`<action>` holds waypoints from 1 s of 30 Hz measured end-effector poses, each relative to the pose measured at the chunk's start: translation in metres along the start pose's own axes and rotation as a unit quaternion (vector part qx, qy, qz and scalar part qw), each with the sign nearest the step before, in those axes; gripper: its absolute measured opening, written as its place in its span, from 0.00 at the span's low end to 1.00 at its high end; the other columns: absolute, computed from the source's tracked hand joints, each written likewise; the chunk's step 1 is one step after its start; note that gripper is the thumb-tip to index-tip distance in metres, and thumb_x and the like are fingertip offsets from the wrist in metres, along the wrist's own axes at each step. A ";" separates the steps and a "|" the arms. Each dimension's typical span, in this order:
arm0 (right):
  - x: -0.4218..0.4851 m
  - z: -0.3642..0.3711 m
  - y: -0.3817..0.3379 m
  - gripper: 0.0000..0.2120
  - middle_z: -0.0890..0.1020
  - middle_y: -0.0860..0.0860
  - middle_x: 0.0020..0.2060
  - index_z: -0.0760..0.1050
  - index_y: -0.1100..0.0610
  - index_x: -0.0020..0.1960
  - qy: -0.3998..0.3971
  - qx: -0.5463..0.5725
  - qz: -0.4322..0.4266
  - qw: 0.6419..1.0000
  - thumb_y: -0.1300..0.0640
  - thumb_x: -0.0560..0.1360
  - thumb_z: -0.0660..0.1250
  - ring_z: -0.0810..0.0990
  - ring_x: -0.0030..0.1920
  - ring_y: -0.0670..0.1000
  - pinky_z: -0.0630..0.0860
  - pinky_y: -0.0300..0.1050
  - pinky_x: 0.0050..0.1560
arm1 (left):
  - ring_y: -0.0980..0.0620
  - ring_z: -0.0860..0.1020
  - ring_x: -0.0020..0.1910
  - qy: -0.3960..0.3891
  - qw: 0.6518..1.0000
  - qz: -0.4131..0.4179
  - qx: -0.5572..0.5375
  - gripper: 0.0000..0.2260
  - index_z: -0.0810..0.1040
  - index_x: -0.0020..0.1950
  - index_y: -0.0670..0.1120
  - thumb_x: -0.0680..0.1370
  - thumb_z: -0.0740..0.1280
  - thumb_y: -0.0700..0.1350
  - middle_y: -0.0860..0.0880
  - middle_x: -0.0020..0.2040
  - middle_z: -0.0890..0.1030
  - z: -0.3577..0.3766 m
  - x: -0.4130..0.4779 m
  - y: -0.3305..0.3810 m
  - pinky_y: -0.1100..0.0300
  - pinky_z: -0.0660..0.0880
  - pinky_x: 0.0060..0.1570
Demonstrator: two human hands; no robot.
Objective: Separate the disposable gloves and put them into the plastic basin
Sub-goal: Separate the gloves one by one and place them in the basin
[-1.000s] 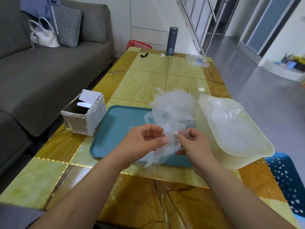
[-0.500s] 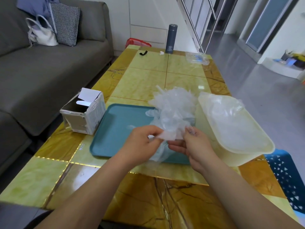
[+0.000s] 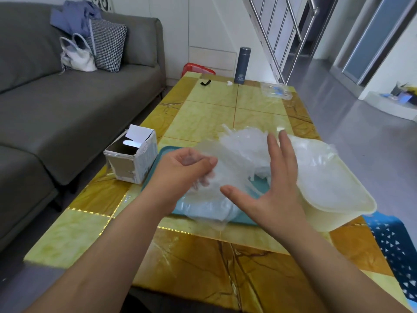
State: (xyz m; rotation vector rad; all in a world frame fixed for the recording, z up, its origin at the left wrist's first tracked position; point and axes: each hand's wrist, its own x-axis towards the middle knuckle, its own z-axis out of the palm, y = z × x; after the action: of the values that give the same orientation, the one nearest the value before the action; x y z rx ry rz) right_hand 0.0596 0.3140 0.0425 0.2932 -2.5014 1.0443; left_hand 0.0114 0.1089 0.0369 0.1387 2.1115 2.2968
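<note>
Yellow marble-patterned tabletop (image 3: 203,256) beside a grey sofa (image 3: 67,109) carries a teal tray (image 3: 244,220) heaped with clear disposable gloves (image 3: 243,145), a cream plastic basin (image 3: 327,220) holding more, and an open cardboard box (image 3: 133,163); left hand (image 3: 182,170) grips one glove (image 3: 216,184), right hand (image 3: 277,184) spread open alongside.

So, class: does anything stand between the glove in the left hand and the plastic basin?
Yes. The open right hand is raised between the glove, pinched by the left hand, and the basin; the loose glove pile lies just behind that path.
</note>
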 end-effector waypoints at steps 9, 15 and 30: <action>-0.002 -0.005 0.006 0.11 0.83 0.53 0.31 0.83 0.60 0.39 -0.078 0.260 0.204 0.941 0.58 0.79 0.72 0.81 0.31 0.47 0.76 0.38 0.34 | 0.48 0.76 0.40 -0.123 0.979 -0.145 -0.072 0.04 0.85 0.44 0.46 0.74 0.77 0.45 0.43 0.43 0.80 0.006 -0.012 -0.004 0.54 0.74 0.45; -0.001 -0.003 0.020 0.20 0.78 0.45 0.28 0.81 0.50 0.34 -0.101 0.250 0.229 0.935 0.54 0.84 0.64 0.75 0.30 0.43 0.71 0.33 0.32 | 0.54 0.73 0.34 -0.080 0.974 -0.176 -0.116 0.05 0.82 0.42 0.48 0.73 0.77 0.45 0.50 0.37 0.77 0.005 -0.007 -0.009 0.61 0.71 0.38; 0.001 0.002 0.043 0.15 0.83 0.55 0.36 0.83 0.53 0.50 -0.013 0.194 0.265 0.944 0.50 0.86 0.59 0.82 0.38 0.51 0.78 0.43 0.37 | 0.49 0.85 0.54 -0.080 0.951 -0.157 -0.254 0.08 0.80 0.49 0.43 0.83 0.64 0.45 0.45 0.59 0.86 0.005 -0.004 -0.010 0.54 0.84 0.49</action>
State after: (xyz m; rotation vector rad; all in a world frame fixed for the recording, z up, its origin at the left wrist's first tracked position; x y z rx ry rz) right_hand 0.0438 0.3428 0.0146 -0.2833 -2.4334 1.7560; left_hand 0.0151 0.1148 0.0276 -0.0205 1.2989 2.4350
